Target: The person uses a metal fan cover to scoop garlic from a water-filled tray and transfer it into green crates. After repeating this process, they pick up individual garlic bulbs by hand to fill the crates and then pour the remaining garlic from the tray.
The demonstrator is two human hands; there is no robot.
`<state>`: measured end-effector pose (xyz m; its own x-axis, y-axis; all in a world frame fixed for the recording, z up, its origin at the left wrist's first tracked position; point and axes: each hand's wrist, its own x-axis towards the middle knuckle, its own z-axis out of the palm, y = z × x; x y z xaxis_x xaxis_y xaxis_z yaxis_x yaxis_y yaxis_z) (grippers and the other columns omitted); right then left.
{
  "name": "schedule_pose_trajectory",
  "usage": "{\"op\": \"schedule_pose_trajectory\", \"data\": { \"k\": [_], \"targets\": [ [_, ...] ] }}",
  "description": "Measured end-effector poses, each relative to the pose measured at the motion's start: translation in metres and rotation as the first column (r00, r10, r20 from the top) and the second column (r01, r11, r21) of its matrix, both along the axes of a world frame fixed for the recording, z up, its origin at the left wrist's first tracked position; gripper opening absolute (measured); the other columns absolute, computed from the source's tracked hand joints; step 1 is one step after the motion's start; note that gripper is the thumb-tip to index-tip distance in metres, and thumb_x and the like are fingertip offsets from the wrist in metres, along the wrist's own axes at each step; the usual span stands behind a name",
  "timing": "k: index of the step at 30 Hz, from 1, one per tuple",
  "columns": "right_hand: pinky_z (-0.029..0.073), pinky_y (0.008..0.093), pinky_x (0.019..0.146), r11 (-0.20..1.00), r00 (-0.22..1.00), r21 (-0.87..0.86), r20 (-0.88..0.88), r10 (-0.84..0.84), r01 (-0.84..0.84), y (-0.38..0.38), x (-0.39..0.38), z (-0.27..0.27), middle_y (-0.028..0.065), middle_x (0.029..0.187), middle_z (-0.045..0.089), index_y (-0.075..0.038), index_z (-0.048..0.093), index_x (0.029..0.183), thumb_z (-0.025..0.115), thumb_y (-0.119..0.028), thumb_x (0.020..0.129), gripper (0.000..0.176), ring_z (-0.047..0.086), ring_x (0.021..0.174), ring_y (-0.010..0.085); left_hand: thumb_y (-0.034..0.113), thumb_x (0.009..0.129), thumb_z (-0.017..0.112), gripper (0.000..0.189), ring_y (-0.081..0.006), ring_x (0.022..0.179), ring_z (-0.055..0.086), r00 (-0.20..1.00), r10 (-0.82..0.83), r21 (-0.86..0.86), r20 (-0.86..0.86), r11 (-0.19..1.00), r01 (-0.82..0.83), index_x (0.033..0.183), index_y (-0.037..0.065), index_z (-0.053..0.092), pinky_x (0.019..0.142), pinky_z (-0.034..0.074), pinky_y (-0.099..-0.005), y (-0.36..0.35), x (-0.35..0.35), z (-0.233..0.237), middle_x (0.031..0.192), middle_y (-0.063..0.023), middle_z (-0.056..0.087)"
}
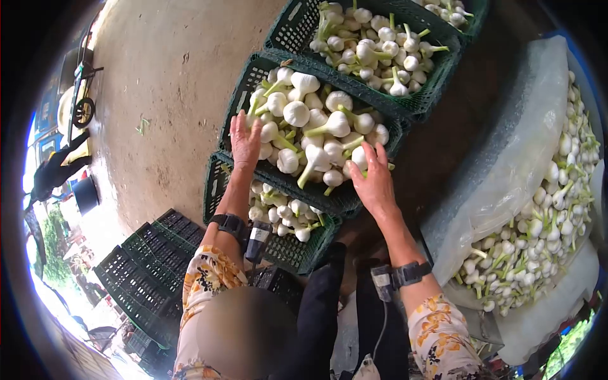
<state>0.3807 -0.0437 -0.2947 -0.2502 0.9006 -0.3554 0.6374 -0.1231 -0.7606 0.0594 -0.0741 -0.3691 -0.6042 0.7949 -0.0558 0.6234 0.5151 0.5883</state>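
White garlic bulbs (296,114) with cut green stems fill the green plastic crate (235,101) in front of me. My left hand (245,140) lies against the crate's left side, fingers stretched out beside the outermost bulbs. On the right side of the heap, my right hand (373,180) is open, its fingers and thumb apart around a garlic bulb (359,158) that sits among the others. Both palms face in toward the heap.
Another garlic-filled crate (288,35) adjoins the far side; a crate (310,250) with garlic sits lower, nearer me. Black crates (142,259) are stacked at left. A large garlic pile (544,234) lies at right beside plastic sheeting (506,171). A wheeled cart (83,95) stands far left.
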Motion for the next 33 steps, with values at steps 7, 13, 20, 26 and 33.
{"op": "schedule_pose_trajectory", "data": {
  "k": [7,13,20,26,33],
  "targets": [
    [0.048,0.0483,0.086,0.963,0.931,0.230,0.363,0.046,-0.137,-0.002,-0.033,-0.026,0.0249,0.130,0.038,-0.006,0.040,0.130,0.066,-0.031,0.081,0.061,0.053,0.105,0.0422,0.038,0.094,0.044,0.049,-0.0317,0.134,0.029,0.976,0.026,-0.262,-0.217,0.962,-0.083,0.139,0.021,0.038,0.105,0.024,-0.0529,0.048,0.018,0.008,0.145,-0.0142,0.029],
    [0.051,0.0444,0.079,0.883,0.889,0.177,0.236,0.391,-0.436,-0.041,-0.016,-0.036,0.0153,0.116,0.048,-0.010,0.048,0.118,0.067,-0.023,0.075,0.049,0.058,0.094,0.0379,0.041,0.090,0.049,0.043,-0.0338,0.131,0.034,0.880,-0.295,-0.437,-0.372,0.892,0.114,0.129,0.022,0.053,0.100,0.027,-0.0593,0.046,0.011,0.043,0.141,-0.0128,0.038],
    [0.040,0.0473,0.093,0.815,0.877,0.327,0.143,0.458,-0.479,-0.014,0.020,0.000,0.0102,0.132,0.041,-0.021,0.054,0.123,0.078,-0.031,0.061,0.067,0.041,0.113,0.0350,0.027,0.082,0.064,0.028,-0.0308,0.092,0.062,0.945,-0.280,-0.038,-0.170,0.960,0.278,0.107,0.014,0.064,0.080,0.049,-0.0400,0.164,0.028,0.022,0.102,-0.0105,0.066],
    [0.042,0.0407,0.097,0.988,0.975,-0.020,-0.168,0.148,-0.153,-0.086,0.157,0.124,0.0146,0.137,0.040,-0.012,0.048,0.130,0.068,-0.021,0.082,0.053,0.048,0.117,0.0330,0.029,0.092,0.055,0.033,-0.0132,0.101,0.060,0.887,-0.418,-0.096,-0.195,0.909,0.407,0.118,0.008,0.061,0.088,0.046,-0.0277,0.131,-0.096,-0.045,0.110,-0.0032,0.066],
    [0.045,0.0273,0.089,0.582,0.668,-0.353,0.205,-0.716,0.732,-0.140,0.424,0.175,0.0099,0.113,0.061,0.002,0.053,0.123,0.053,-0.031,0.094,0.044,0.056,0.103,0.0151,0.004,0.089,0.050,0.028,-0.0241,0.110,0.058,0.548,-0.566,-0.203,0.616,0.559,0.804,0.114,0.003,0.062,0.095,0.044,-0.0321,0.019,0.241,0.144,0.114,-0.0126,0.063]
  ]
}}
